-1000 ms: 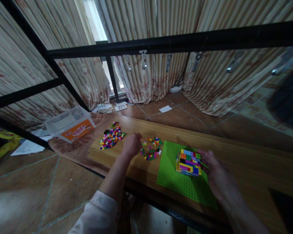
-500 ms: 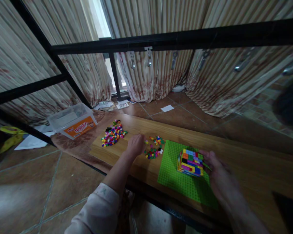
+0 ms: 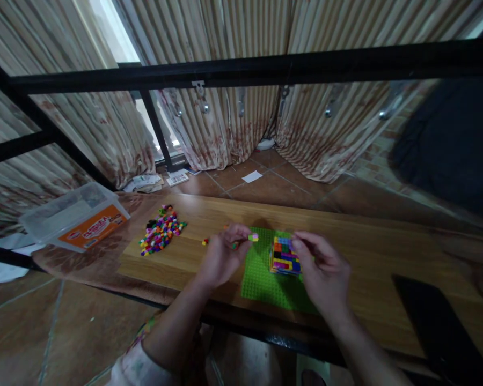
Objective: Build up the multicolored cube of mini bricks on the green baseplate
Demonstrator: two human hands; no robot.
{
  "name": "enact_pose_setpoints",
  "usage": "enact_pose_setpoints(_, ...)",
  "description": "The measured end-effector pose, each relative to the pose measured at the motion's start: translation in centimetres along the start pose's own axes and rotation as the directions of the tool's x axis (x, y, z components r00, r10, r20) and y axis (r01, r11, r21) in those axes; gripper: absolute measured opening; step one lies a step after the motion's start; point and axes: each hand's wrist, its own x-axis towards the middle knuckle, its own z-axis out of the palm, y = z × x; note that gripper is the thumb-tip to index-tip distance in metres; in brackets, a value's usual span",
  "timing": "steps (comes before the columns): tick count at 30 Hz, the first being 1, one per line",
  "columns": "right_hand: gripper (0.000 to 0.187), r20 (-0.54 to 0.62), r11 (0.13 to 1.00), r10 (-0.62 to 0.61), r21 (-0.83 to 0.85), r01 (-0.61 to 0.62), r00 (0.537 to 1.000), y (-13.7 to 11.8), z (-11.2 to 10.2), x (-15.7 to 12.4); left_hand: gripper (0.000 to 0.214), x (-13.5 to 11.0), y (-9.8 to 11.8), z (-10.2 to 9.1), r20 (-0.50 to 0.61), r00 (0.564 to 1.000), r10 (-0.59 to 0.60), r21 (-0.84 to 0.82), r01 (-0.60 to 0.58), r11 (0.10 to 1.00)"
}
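Note:
Between the thumb and fingertips of my left hand (image 3: 222, 258) is a small pink and yellow-green toy brick (image 3: 253, 237), held above the left part of the green baseplate (image 3: 257, 284). On that baseplate sits a rectangular block of many-coloured toy bricks (image 3: 282, 257). My right hand (image 3: 325, 271) is closed, its thumb and fingertips at the upper right corner of the block. The block's right side is hidden by this hand. A few loose bricks (image 3: 205, 242) lie beside my left hand, which covers most of the small group there.
A larger pile of loose bricks (image 3: 161, 231) lies on the wooden board (image 3: 366, 252) to the left. Beyond it stands a clear plastic box (image 3: 78, 217) with an orange label. A dark flat object (image 3: 434, 316) lies at right. A black metal bar (image 3: 241, 69) crosses behind.
My left hand has moved right from the small loose group and now holds up a brick. My right hand has shifted to the block's upper corner. The view has turned right.

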Motion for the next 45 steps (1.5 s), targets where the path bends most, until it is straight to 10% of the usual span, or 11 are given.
enact_pose_setpoints(6,0.015,0.236,0.997,-0.069,0.049,0.059,0.969,-2.0,1.1,-1.1,0.020,-1.6,2.5,2.2,0.102,0.993,-0.057,-0.338,0.089,0.937)
enact_pose_setpoints(21,0.029,0.029,0.945,0.293,0.146,-0.294,0.956,-3.5,1.2,-3.0,0.006,-3.5,2.9,5.0,0.019,0.997,-0.074,-0.361,0.076,0.929)
enact_pose_setpoints(27,0.032,-0.017,0.960,0.275,-0.051,-0.275,0.961,-3.6,2.2,-3.2,0.007,-2.0,1.3,0.6,-0.198,0.970,-0.143,-0.412,0.050,0.910)
enact_pose_setpoints(30,0.032,0.298,0.961,0.260,-0.176,-0.215,0.918,-1.6,4.2,-4.3,0.006,-0.7,0.7,-4.0,-0.454,0.863,-0.223,-0.443,-0.002,0.896)
enact_pose_setpoints(33,0.026,0.379,0.940,0.126,-0.341,0.012,0.917,0.5,7.1,-5.8,0.006,-0.1,0.2,-7.5,-0.595,0.742,-0.310,-0.499,-0.039,0.865)
enact_pose_setpoints(45,0.025,0.180,0.736,0.127,-0.677,0.029,0.975,3.4,12.0,-4.2,0.013,-0.8,-0.3,-8.6,-0.510,0.785,-0.352,-0.543,0.024,0.840)
